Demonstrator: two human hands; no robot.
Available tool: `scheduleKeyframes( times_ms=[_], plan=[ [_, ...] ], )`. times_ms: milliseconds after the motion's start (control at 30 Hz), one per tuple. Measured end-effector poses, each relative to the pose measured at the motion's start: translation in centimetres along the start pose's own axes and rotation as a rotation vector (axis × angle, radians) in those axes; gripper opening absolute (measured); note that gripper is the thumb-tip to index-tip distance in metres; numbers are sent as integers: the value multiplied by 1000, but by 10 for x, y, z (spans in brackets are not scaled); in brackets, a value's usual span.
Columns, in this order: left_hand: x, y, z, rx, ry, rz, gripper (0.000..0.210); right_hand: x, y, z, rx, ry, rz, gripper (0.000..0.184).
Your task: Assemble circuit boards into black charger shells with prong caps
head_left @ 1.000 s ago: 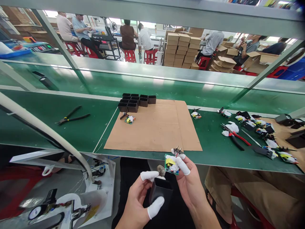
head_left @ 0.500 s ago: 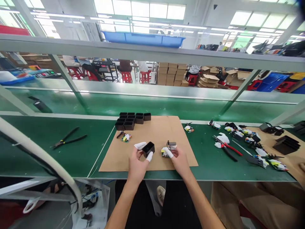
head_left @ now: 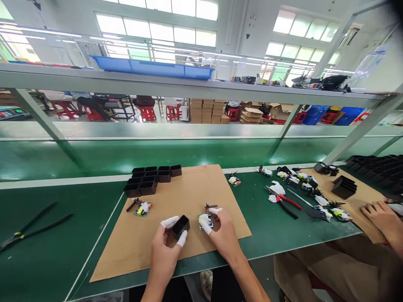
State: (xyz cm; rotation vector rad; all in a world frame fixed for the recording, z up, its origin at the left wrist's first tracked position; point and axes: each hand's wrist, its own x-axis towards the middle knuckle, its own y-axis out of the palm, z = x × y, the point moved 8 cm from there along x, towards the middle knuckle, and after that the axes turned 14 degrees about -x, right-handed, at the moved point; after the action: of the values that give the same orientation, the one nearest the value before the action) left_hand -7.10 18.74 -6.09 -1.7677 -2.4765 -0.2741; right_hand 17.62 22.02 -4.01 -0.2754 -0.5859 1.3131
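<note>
My left hand (head_left: 166, 243), with white finger covers on thumb and finger, grips a black plastic case (head_left: 180, 227) whose open end faces up and toward me. To its right, my right hand (head_left: 222, 230), also with white finger covers, pinches a small circuit board (head_left: 205, 221) with white and yellow parts and a dark piece wired to it. Case and board are apart, both over the cardboard sheet (head_left: 176, 201). Another circuit board (head_left: 143, 208) lies on the sheet to the left. Behind it stand several black cases (head_left: 147, 184) in rows.
Long-nose pliers (head_left: 34, 226) lie far left on the green bench (head_left: 94, 214). At right are red-handled pliers (head_left: 288, 201), several circuit boards (head_left: 315, 184) and stacked black cases (head_left: 344, 186). A co-worker's hand (head_left: 382, 216) rests at the far right. A shelf beam (head_left: 176, 86) crosses above the bench.
My view has swung right and up, so the bench appears shifted left and lower. Both hands keep hold of their things; the board in my right hand has turned to show its white and yellow face.
</note>
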Motion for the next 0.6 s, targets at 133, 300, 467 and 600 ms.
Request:
scheduleKeyframes(
  times_ms=[133,300,467,600],
  plan=[
    [-1,-1,2,1,-3,-13,48,0,-3,-12,69,69,-12,35],
    [-4,0,4,8,-9,0,48,-3,-6,-26,149,143,-25,48],
    [-8,1,3,16,-9,10,45,-3,-1,-25,157,140,26,48],
    [-8,1,0,20,-2,9,45,-5,-5,-25,135,144,-6,45]
  ],
)
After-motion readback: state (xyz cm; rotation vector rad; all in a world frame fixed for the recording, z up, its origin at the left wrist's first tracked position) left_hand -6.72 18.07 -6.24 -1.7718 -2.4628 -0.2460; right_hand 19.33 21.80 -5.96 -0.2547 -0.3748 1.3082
